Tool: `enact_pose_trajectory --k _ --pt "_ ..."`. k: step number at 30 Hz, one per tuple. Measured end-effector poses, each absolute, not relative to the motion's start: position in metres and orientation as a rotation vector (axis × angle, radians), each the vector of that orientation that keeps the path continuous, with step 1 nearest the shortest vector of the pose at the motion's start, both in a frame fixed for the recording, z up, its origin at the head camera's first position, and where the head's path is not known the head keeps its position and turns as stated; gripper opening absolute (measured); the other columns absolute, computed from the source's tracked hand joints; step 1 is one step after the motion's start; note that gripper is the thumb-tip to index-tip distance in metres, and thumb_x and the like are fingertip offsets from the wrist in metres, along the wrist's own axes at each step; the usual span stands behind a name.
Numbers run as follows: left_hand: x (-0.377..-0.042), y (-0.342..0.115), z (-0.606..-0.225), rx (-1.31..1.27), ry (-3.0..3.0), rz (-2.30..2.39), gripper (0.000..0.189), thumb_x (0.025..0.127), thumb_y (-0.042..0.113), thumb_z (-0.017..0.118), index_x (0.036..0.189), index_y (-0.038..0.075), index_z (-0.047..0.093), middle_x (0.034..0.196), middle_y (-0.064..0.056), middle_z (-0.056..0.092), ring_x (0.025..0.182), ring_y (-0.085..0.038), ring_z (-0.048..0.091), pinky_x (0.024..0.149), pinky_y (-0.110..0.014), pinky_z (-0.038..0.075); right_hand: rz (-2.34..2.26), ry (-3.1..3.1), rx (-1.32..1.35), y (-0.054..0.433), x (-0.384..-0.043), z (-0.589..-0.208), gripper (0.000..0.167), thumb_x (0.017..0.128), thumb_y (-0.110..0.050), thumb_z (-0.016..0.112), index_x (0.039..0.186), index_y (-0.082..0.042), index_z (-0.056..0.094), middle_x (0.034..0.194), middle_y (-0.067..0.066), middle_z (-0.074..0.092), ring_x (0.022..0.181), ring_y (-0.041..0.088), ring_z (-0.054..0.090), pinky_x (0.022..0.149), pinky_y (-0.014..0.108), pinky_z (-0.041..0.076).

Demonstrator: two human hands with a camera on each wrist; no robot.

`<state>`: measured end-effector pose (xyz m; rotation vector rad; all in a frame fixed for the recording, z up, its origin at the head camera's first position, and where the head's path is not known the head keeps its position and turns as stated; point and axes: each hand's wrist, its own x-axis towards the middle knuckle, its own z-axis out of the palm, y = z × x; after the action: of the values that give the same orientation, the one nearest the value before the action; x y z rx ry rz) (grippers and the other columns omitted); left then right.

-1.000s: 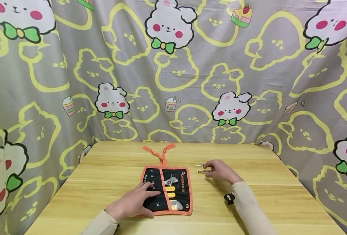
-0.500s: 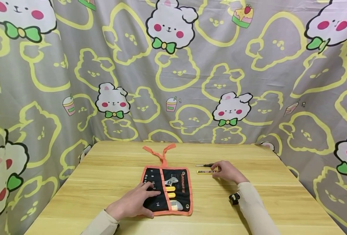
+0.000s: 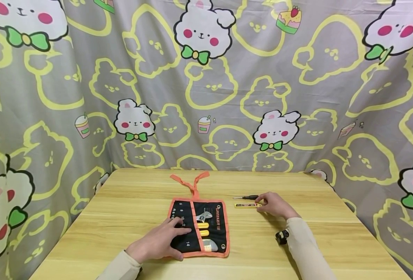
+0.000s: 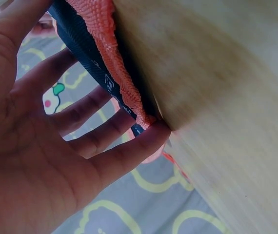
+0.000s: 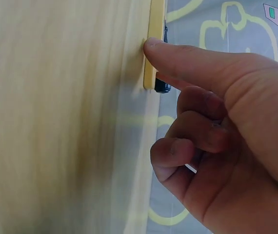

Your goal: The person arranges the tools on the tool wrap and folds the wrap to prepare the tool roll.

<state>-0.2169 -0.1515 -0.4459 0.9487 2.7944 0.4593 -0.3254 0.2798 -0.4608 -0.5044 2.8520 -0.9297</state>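
A black tool pouch (image 3: 187, 243) with orange trim lies unrolled on the table, its left side marked with numbers. Its pockets hold an adjustable wrench (image 3: 205, 216), two yellow handles (image 3: 203, 225) and a grey tool with a scale (image 3: 210, 245). My left hand (image 3: 161, 237) rests on the pouch's left part, fingers spread; in the left wrist view a fingertip lies at the orange edge (image 4: 122, 78). To the right, my right hand (image 3: 276, 205) has thumb and index at the right end of a slim yellow box (image 3: 244, 205). A black-handled screwdriver (image 3: 250, 197) lies just behind it.
Orange tie straps (image 3: 192, 186) stretch from the pouch's far edge. The wooden table (image 3: 129, 198) meets a patterned grey curtain (image 3: 223, 93) at the back and both sides.
My right hand has slid right along the screwdriver and yellow box, uncovering more of both, while these stay nearly in place. My left hand and the pouch have not moved.
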Motion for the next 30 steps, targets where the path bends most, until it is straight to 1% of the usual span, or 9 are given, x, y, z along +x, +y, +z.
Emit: enact_pose_trajectory --k 14,22,30 --pt "-0.2180 -0.1518 -0.4472 0.968 2.803 0.450 0.073 0.077 0.054 0.084 0.142 0.027 0.063 0.139 -0.008 0.052 0.120 -0.028 0.053 0.094 -0.046 0.054 -0.908 2.860 -0.497 0.2803 -0.3263 -0.4626 0.025 0.089 -0.011 0.078 0.112 -0.001 0.074 0.069 0.000 0.050 0.061 0.012 0.041 0.059 0.026 0.035" --pt "-0.2168 -0.1514 -0.4461 0.955 2.808 0.448 0.072 0.076 0.053 0.086 0.141 0.028 0.064 0.137 -0.007 0.052 0.117 -0.028 0.054 0.092 -0.047 0.056 -0.947 2.843 -0.457 0.2792 -0.3228 -0.4622 0.022 0.090 -0.011 0.078 0.110 -0.004 0.075 0.070 0.003 0.052 0.061 0.015 0.042 0.058 0.028 0.036" --pt "-0.2173 -0.1518 -0.4460 0.950 2.798 0.459 0.073 0.076 0.053 0.086 0.141 0.028 0.064 0.137 -0.007 0.052 0.119 -0.028 0.053 0.092 -0.046 0.056 -0.950 2.841 -0.453 0.2783 -0.3218 -0.4613 0.017 0.090 -0.009 0.077 0.106 -0.005 0.075 0.068 0.001 0.050 0.061 0.014 0.042 0.058 0.028 0.036"
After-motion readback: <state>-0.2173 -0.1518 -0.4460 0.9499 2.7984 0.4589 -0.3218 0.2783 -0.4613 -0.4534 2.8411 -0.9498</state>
